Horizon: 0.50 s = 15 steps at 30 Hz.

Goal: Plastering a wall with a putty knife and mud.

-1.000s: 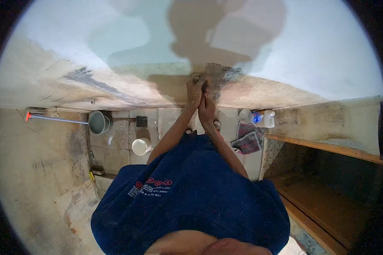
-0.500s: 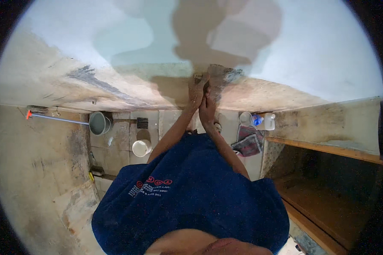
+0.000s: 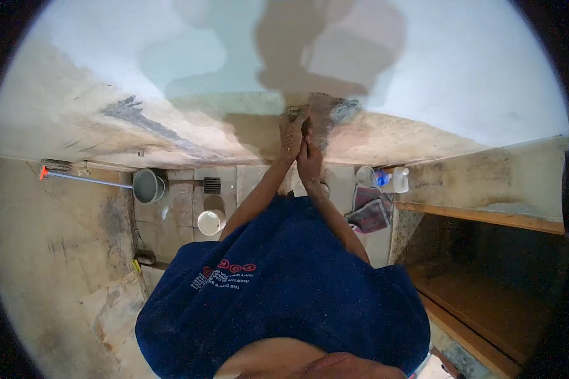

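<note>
Both hands reach out to the stained lower band of the wall (image 3: 379, 129), under the shadows cast on it. My left hand (image 3: 291, 136) is closed and raised a little above the right, with a small dark item at its fingers that I cannot make out. My right hand (image 3: 309, 161) is closed just below and beside it, its fingers touching the left; what it holds is hidden. A dark grey patch (image 3: 335, 114) marks the wall right of my fingertips.
Below are a grey bucket (image 3: 146, 186), white container (image 3: 210, 222), drain grate (image 3: 212, 186), bowl (image 3: 365, 177), blue item (image 3: 382, 177), white jug (image 3: 400, 179) and crumpled cloths (image 3: 370, 210). A long-handled brush (image 3: 91, 177) leans left; wooden-edged shelving (image 3: 480, 216) stands right.
My two hands have crept slightly upward along the wall, still together and closed. The floor items sit marginally lower in the picture.
</note>
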### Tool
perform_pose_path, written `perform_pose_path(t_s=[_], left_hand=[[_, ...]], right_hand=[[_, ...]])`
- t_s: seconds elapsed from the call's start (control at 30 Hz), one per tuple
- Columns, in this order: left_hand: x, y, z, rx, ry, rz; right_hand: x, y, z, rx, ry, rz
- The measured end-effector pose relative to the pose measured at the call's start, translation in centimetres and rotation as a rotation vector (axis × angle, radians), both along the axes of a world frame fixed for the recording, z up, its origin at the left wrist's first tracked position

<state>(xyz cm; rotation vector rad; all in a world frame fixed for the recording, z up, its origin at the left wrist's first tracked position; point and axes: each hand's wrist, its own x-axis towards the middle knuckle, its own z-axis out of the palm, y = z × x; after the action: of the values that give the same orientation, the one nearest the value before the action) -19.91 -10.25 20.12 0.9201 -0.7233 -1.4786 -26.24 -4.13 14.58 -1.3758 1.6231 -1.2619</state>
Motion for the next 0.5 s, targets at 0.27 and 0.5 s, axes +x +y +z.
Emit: perform_pose_path(t_s=[0.27,0.5], left_hand=[[-0.1,-0.1,0.5,-0.013,-0.007,-0.042],[-0.3,0.0,2.1,0.003,-0.012,-0.083]], right_hand=[[1.2,-0.5,0.9,-0.180,-0.069,-0.114],[0.2,-0.5,-2.2,-0.114,0.030,-0.122]])
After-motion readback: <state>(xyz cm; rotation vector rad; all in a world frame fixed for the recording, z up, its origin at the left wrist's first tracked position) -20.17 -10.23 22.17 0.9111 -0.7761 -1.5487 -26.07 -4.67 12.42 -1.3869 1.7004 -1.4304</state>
